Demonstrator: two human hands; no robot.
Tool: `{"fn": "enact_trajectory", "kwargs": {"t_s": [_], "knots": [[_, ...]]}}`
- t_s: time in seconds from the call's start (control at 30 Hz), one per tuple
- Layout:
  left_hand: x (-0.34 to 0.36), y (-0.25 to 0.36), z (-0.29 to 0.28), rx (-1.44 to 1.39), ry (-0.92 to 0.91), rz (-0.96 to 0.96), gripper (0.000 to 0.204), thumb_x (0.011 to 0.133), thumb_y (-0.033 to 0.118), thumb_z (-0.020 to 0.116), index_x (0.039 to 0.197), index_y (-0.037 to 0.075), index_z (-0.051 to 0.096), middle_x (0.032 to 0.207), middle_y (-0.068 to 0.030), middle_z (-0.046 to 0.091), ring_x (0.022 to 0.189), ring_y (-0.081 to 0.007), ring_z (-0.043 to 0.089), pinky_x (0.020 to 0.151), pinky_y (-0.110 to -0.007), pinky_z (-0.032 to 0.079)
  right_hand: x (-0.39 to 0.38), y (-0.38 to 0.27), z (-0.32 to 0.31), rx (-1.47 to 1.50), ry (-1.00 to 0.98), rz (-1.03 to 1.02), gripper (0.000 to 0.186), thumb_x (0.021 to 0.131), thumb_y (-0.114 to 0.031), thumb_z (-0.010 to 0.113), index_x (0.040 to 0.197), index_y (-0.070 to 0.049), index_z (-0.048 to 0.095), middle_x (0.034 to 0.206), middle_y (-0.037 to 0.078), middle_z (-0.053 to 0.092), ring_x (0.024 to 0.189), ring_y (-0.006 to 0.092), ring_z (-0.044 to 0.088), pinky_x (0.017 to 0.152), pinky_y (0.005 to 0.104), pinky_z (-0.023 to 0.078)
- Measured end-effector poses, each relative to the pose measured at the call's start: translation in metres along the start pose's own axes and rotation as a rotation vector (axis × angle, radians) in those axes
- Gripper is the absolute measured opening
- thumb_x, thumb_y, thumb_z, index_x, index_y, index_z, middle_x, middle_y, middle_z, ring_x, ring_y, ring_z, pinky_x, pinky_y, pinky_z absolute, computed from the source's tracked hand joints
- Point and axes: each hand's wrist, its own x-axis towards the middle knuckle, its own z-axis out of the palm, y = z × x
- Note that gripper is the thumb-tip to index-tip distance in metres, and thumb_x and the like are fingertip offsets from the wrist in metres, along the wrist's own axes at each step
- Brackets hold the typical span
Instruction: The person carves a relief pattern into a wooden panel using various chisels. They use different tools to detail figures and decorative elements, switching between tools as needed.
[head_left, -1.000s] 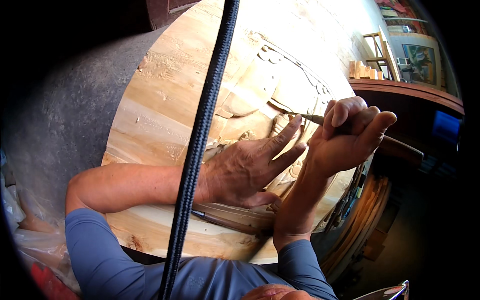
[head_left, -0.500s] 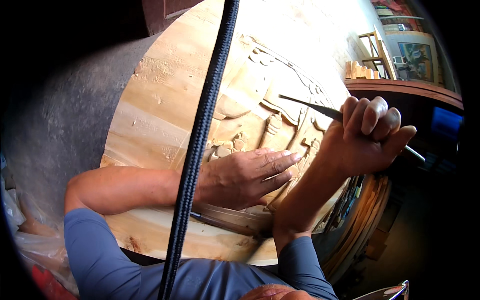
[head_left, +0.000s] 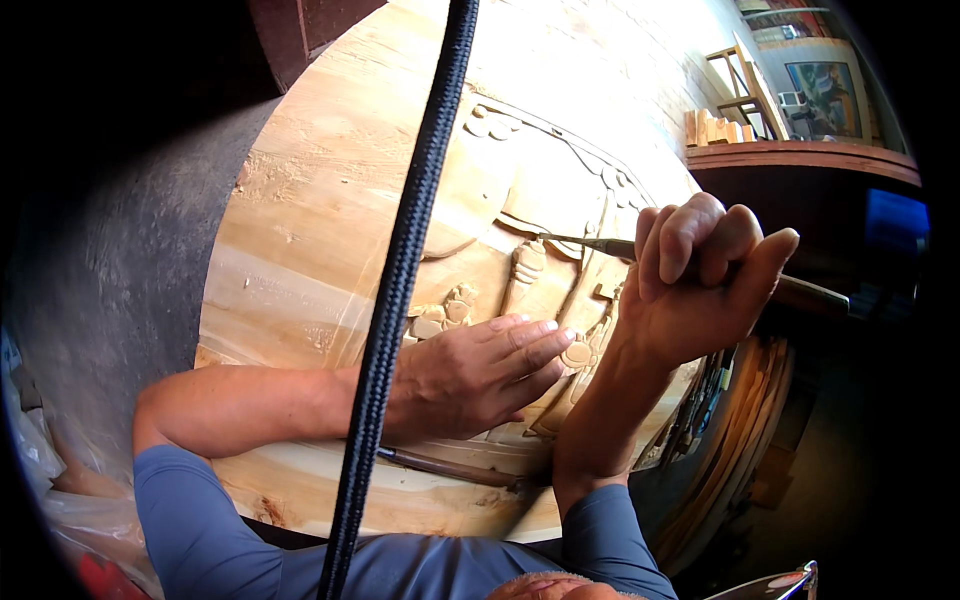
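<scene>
My left hand (head_left: 465,380) lies on the round pale wooden panel (head_left: 270,230), its fingers stretched out over the relief carving (head_left: 527,270). My right hand (head_left: 705,265) is closed around a long chisel (head_left: 610,246); the handle sticks out to the right, and the narrow blade's tip is at the carved edge above a small raised figure, whether touching I cannot tell. Another wooden-handled tool (head_left: 450,470) lies below my left hand. A black braided cord (head_left: 405,260) runs top to bottom across the view, in front of my left forearm.
Tools (head_left: 705,390) and stacked boards (head_left: 740,440) sit at the right. Behind stand a reddish-brown counter (head_left: 800,155), wood blocks (head_left: 720,128), a wooden stand and a framed picture (head_left: 825,95). Grey floor (head_left: 130,270) and plastic sheeting (head_left: 90,520) show at the left.
My left hand has drawn down from near the blade to lower on the carving. The chisel was raised half a second ago; its tip is now lower and further left on the relief.
</scene>
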Motion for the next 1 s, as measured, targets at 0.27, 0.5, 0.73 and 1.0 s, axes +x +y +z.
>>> {"fn": "enact_trajectory", "kwargs": {"t_s": [0.27,0.5,0.73,1.0], "knots": [[-0.002,-0.001,0.001,0.065,-0.031,0.013,0.056,0.103,0.030,0.068,0.142,-0.009,0.058,0.150,-0.0287,0.057,0.137,-0.0401,0.061,0.118,-0.050,0.052,-0.002,0.008,0.000,-0.122,-0.078,-0.018,0.064,0.122,-0.051,0.025,0.069,-0.015,0.034,0.058,0.012,0.051,0.038,0.0092,0.026,0.035,0.0208,0.021],[-0.002,-0.001,0.001,0.091,-0.029,0.024,0.055,0.103,0.030,0.067,0.142,-0.009,0.059,0.148,-0.0283,0.059,0.136,-0.0397,0.062,0.119,-0.050,0.052,-0.005,0.011,0.003,-0.168,-0.005,0.018,0.063,0.122,-0.049,0.029,0.069,-0.015,0.034,0.058,0.011,0.050,0.038,0.0093,0.026,0.038,0.0231,0.021],[-0.003,0.000,-0.001,0.117,-0.042,0.025,0.055,0.103,0.029,0.068,0.142,-0.009,0.058,0.147,-0.0287,0.059,0.136,-0.0388,0.062,0.118,-0.051,0.052,-0.015,0.020,0.013,-0.257,0.030,-0.034,0.061,0.122,-0.046,0.036,0.069,-0.014,0.035,0.055,0.011,0.047,0.039,0.0100,0.027,0.038,0.0243,0.021],[-0.002,-0.001,0.002,-0.034,0.088,0.026,0.044,0.101,0.024,0.071,0.132,-0.007,0.067,0.133,-0.0243,0.070,0.123,-0.0378,0.071,0.111,-0.050,0.058,0.015,-0.019,-0.008,0.207,-0.045,-0.074,0.060,0.121,-0.045,0.037,0.068,-0.017,0.041,0.060,0.011,0.057,0.036,0.0107,0.028,0.033,0.0251,0.021]]}}
